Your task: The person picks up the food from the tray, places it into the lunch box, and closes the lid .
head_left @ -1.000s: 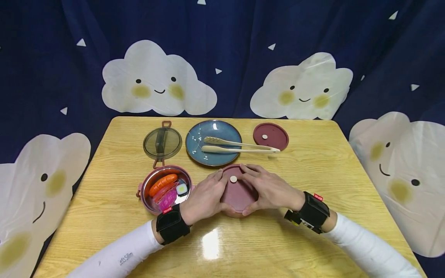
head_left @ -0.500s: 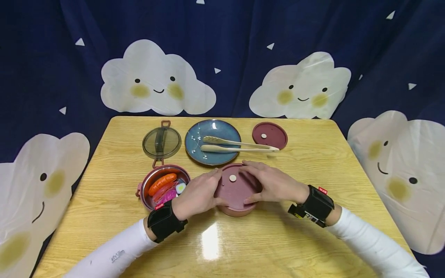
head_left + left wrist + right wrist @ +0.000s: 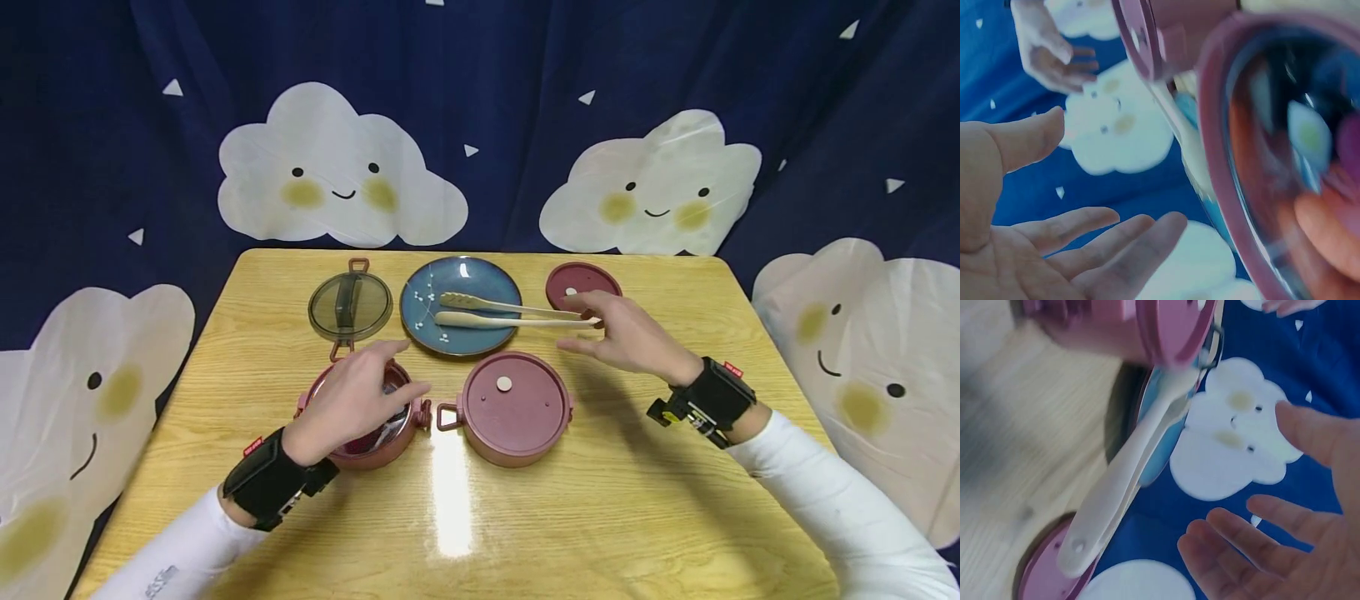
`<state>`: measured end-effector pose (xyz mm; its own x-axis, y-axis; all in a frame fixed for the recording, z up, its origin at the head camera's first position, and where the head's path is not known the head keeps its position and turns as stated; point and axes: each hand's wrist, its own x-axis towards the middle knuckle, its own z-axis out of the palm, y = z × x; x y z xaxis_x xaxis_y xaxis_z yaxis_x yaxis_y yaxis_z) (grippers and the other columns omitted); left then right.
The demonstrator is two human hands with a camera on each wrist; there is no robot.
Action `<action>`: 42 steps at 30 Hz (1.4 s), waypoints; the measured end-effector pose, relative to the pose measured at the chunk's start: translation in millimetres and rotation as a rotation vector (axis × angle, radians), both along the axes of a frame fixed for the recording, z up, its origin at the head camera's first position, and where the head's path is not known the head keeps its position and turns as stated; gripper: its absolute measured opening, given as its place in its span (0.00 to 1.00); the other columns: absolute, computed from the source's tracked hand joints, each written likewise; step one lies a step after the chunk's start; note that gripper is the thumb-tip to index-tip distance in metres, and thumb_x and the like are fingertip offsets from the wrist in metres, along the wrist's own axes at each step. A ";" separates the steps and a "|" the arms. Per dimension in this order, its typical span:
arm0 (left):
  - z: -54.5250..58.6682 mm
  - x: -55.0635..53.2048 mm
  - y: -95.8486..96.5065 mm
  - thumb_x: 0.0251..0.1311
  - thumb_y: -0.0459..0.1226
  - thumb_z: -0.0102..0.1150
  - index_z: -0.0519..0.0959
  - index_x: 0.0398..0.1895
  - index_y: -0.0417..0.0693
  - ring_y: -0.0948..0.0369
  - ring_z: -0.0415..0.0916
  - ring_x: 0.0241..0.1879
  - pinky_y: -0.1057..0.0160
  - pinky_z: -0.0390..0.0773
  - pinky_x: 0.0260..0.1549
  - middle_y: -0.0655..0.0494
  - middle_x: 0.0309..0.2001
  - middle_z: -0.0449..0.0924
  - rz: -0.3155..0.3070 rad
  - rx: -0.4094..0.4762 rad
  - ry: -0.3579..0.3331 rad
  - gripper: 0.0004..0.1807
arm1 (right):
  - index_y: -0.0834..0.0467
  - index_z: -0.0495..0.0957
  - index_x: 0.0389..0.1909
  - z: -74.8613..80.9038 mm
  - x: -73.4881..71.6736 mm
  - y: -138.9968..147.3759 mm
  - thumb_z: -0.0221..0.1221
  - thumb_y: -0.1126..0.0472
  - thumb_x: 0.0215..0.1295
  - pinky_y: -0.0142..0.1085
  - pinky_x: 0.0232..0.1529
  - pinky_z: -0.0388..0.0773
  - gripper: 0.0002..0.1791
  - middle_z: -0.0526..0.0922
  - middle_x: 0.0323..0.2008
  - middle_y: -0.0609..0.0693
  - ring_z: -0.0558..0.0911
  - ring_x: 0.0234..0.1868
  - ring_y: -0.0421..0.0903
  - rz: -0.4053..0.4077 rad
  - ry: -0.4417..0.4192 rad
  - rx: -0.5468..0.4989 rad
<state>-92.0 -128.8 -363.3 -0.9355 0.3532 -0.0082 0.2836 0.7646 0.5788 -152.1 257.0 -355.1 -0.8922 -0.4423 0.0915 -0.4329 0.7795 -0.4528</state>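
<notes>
My left hand [image 3: 352, 404] hovers over the left pot [image 3: 378, 457], holding nothing, its thumb and fingers spread apart. In the left wrist view that pot contains an orange sausage [image 3: 1335, 234] and a white piece with a yellow-green centre [image 3: 1310, 134]; in the head view my hand hides most of this food. To its right stands a maroon pot covered by a matching lid [image 3: 517, 417], with a pale round button on top. My right hand [image 3: 633, 337], fingers loosely extended, is beside the handle end of the beige tongs [image 3: 517, 323] and grips nothing.
The tongs lie across a blue plate [image 3: 491, 279] at the back. Left of it is a dark glass lid [image 3: 326, 312] with red side handles. A second maroon lid [image 3: 588, 277] lies at the back right, partly behind my right hand. A dark curtain [image 3: 495, 83] hangs behind the table.
Both hands have come away from the lidded pot. My left hand has moved left over the open pot; my right hand has moved up and right toward the tongs' end.
</notes>
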 end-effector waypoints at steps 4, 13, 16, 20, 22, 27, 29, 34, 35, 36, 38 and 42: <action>4.0 -2.4 -25.7 0.67 0.47 0.71 0.75 0.71 0.34 0.40 0.80 0.62 0.39 0.84 0.58 0.34 0.66 0.80 0.062 0.007 -0.010 0.36 | 0.61 0.78 0.67 0.9 -16.2 15.2 0.72 0.48 0.67 0.53 0.52 0.85 0.32 0.88 0.54 0.61 0.89 0.49 0.56 -0.085 -0.033 -0.025; 1.2 -3.8 -73.8 0.70 0.50 0.67 0.75 0.70 0.32 0.36 0.83 0.57 0.43 0.88 0.49 0.30 0.66 0.79 0.153 -0.010 -0.095 0.36 | 0.63 0.76 0.69 -7.1 -46.9 51.3 0.67 0.45 0.71 0.53 0.52 0.85 0.34 0.85 0.59 0.68 0.88 0.52 0.62 -0.294 -0.115 -0.014; -3.8 -4.0 -88.4 0.72 0.52 0.65 0.74 0.70 0.29 0.35 0.83 0.57 0.40 0.87 0.51 0.28 0.66 0.78 0.174 -0.031 -0.102 0.37 | 0.63 0.74 0.71 -12.3 -56.3 61.0 0.66 0.45 0.72 0.56 0.55 0.84 0.35 0.82 0.62 0.70 0.87 0.54 0.65 -0.330 -0.138 -0.013; -12.6 -3.3 -104.1 0.73 0.51 0.64 0.73 0.69 0.28 0.36 0.84 0.55 0.40 0.86 0.51 0.27 0.65 0.78 0.193 -0.025 -0.122 0.37 | 0.63 0.70 0.74 -21.4 -68.0 72.1 0.65 0.42 0.72 0.59 0.58 0.82 0.39 0.78 0.66 0.71 0.83 0.60 0.67 -0.361 -0.178 -0.018; -17.0 -2.2 -109.6 0.73 0.50 0.63 0.74 0.69 0.28 0.37 0.86 0.54 0.41 0.86 0.50 0.27 0.65 0.78 0.201 -0.004 -0.139 0.36 | 0.63 0.68 0.75 -26.6 -73.4 77.6 0.64 0.41 0.73 0.60 0.60 0.80 0.41 0.77 0.67 0.71 0.80 0.64 0.68 -0.380 -0.201 -0.015; -27.1 2.1 -120.0 0.74 0.48 0.63 0.73 0.70 0.29 0.42 0.87 0.51 0.53 0.88 0.44 0.28 0.64 0.79 0.219 0.067 -0.213 0.34 | 0.67 0.65 0.77 -40.2 -85.6 89.2 0.62 0.41 0.74 0.60 0.60 0.80 0.43 0.74 0.68 0.75 0.77 0.67 0.70 -0.434 -0.272 0.002; -30.8 3.2 -122.1 0.75 0.46 0.62 0.73 0.71 0.29 0.45 0.87 0.50 0.59 0.89 0.40 0.27 0.63 0.79 0.226 0.105 -0.250 0.33 | 0.68 0.63 0.77 -45.7 -90.6 92.3 0.61 0.43 0.75 0.57 0.57 0.82 0.43 0.74 0.68 0.76 0.78 0.64 0.70 -0.459 -0.305 0.007; -38.0 3.5 -124.2 0.76 0.42 0.60 0.72 0.71 0.29 0.53 0.88 0.46 0.67 0.87 0.36 0.30 0.58 0.82 0.238 0.179 -0.299 0.30 | 0.71 0.63 0.76 -59.3 -102.5 96.8 0.61 0.46 0.76 0.56 0.57 0.81 0.42 0.74 0.67 0.76 0.79 0.63 0.69 -0.504 -0.333 0.032; -39.4 3.6 -124.5 0.76 0.41 0.60 0.72 0.71 0.29 0.54 0.88 0.44 0.68 0.86 0.35 0.30 0.57 0.83 0.239 0.191 -0.302 0.29 | 0.72 0.63 0.76 -61.8 -104.4 97.0 0.61 0.46 0.76 0.57 0.58 0.80 0.41 0.74 0.67 0.76 0.79 0.63 0.69 -0.507 -0.328 0.042; -41.0 3.6 -125.1 0.77 0.41 0.60 0.73 0.70 0.29 0.56 0.87 0.43 0.68 0.86 0.35 0.31 0.56 0.83 0.241 0.196 -0.304 0.28 | 0.73 0.63 0.75 -64.2 -106.1 97.1 0.60 0.46 0.76 0.58 0.60 0.79 0.41 0.74 0.67 0.76 0.80 0.62 0.68 -0.509 -0.328 0.045; -44.1 4.1 -126.0 0.77 0.40 0.59 0.73 0.70 0.29 0.58 0.87 0.41 0.68 0.86 0.35 0.33 0.53 0.84 0.247 0.215 -0.311 0.27 | 0.74 0.64 0.75 -68.7 -109.2 97.3 0.60 0.47 0.76 0.58 0.63 0.78 0.41 0.76 0.66 0.76 0.83 0.57 0.66 -0.515 -0.334 0.048; -50.2 5.3 -128.4 0.77 0.38 0.58 0.74 0.69 0.29 0.63 0.86 0.37 0.66 0.88 0.35 0.36 0.49 0.85 0.262 0.262 -0.324 0.26 | 0.75 0.63 0.75 -75.9 -115.0 97.3 0.60 0.47 0.77 0.55 0.59 0.80 0.41 0.79 0.61 0.76 0.89 0.39 0.58 -0.524 -0.357 0.026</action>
